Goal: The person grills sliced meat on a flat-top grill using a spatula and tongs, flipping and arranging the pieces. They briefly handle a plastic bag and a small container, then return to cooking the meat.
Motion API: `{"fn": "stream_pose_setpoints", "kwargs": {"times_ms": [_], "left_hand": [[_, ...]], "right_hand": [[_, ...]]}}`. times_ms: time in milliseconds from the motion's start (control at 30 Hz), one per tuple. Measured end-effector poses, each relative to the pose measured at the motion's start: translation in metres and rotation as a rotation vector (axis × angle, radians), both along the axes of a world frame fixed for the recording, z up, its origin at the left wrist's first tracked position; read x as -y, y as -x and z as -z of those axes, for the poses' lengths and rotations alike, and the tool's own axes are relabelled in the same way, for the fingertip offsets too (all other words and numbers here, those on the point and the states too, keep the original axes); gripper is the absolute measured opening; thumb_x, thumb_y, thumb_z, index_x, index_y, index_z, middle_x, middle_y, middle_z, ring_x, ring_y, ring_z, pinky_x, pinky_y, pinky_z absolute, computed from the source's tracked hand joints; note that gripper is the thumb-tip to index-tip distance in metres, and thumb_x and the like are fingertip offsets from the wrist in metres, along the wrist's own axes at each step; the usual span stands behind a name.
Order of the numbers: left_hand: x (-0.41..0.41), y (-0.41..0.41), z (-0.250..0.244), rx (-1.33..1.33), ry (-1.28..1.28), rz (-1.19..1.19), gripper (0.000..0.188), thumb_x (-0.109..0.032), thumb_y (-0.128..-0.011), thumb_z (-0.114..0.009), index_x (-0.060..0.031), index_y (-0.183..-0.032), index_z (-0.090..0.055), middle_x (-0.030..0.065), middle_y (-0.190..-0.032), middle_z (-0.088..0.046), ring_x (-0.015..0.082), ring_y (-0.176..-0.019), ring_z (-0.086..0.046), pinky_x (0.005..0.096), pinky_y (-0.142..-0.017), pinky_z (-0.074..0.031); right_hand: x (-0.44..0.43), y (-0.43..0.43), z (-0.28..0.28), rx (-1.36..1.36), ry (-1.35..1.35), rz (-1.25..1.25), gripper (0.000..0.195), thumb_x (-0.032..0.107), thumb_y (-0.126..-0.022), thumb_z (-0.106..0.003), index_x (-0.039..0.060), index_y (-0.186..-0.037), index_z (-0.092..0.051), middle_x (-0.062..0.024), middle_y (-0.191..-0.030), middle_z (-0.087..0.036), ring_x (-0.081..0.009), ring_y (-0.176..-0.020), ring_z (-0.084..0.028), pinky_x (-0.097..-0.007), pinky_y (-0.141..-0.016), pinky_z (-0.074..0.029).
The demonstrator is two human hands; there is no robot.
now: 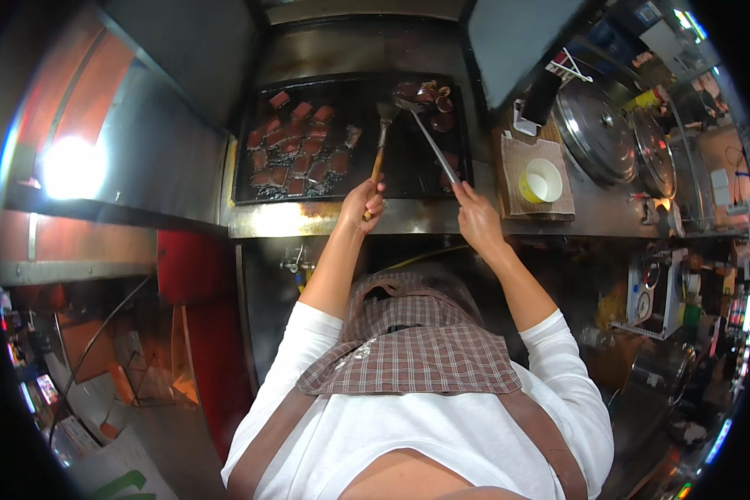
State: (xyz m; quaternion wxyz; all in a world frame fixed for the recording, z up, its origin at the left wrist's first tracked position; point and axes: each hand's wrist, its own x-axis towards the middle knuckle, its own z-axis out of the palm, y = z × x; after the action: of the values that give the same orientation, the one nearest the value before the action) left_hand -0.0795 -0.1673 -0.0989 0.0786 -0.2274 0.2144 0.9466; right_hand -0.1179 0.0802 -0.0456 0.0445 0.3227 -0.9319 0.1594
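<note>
My left hand (362, 205) grips the wooden handle of a metal-bladed spatula (380, 150). My right hand (477, 217) holds a long metal-handled turner (434, 145), its head tilted towards the spatula's blade. Both tools reach over a dark flat griddle (362, 181). On its left half, several reddish-brown square blocks (300, 165) lie in bubbling oil. Darker glossy pieces (426, 94), some rounded, are gathered in the far right corner, just beyond the turner's head. More dark pieces (448, 161) sit along the right edge, partly behind the turner's handle.
A yellow-and-white paper tub (540, 180) stands on a folded cloth (517, 156) right of the griddle. Large lidded metal pots (600, 128) are farther right. Metal panels (162, 134) wall the griddle's sides. A metal ledge (287, 219) runs along its front, with a gas valve (297, 265) below.
</note>
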Motion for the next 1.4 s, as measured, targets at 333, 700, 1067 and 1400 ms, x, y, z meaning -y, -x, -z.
{"fn": "stream_pose_setpoints", "kwargs": {"times_ms": [333,700,1067,1400], "left_hand": [[-0.033,0.022,-0.025,-0.109,-0.011,0.044,0.024,-0.015,-0.094,-0.035,-0.0019,-0.111,-0.044,0.0032,-0.077,-0.049,0.0042,-0.037,-0.032,0.0160,-0.030,-0.025],[-0.032,-0.006,-0.019,-0.021,0.493,-0.036,0.016,-0.014,-0.090,-0.040,-0.0033,-0.097,-0.049,0.0034,-0.070,-0.050,0.0059,-0.035,-0.034,0.0187,-0.030,-0.024],[-0.046,0.032,-0.003,0.004,0.732,0.092,0.014,-0.013,-0.088,-0.043,-0.0032,-0.087,-0.053,0.0032,-0.066,-0.051,0.0075,-0.037,-0.039,0.0208,-0.031,-0.026],[-0.057,-0.063,-0.025,0.042,0.700,0.118,0.027,-0.010,-0.087,-0.041,0.0005,-0.110,-0.051,0.0027,-0.068,-0.051,0.0053,-0.035,-0.037,0.0186,-0.030,-0.027]], "right_hand": [[-0.017,-0.001,-0.023,0.001,0.106,0.118,0.048,-0.003,-0.072,-0.053,0.0012,-0.120,-0.048,-0.0204,-0.120,-0.050,-0.0324,-0.088,-0.056,-0.0369,-0.077,-0.049],[-0.024,0.037,-0.012,0.181,0.333,0.163,0.048,0.004,-0.076,-0.052,0.0054,-0.123,-0.048,-0.0168,-0.105,-0.056,-0.0276,-0.086,-0.057,-0.0336,-0.076,-0.046],[-0.004,0.071,0.018,0.812,0.692,0.359,0.043,0.007,-0.082,-0.052,0.0064,-0.125,-0.048,-0.0024,-0.071,-0.059,-0.0068,-0.055,-0.051,-0.0222,-0.051,-0.041],[-0.084,-0.004,-0.032,0.734,0.541,0.298,0.044,0.004,-0.081,-0.052,0.0055,-0.124,-0.049,-0.0023,-0.070,-0.057,-0.0073,-0.062,-0.052,-0.0225,-0.061,-0.043]]}}
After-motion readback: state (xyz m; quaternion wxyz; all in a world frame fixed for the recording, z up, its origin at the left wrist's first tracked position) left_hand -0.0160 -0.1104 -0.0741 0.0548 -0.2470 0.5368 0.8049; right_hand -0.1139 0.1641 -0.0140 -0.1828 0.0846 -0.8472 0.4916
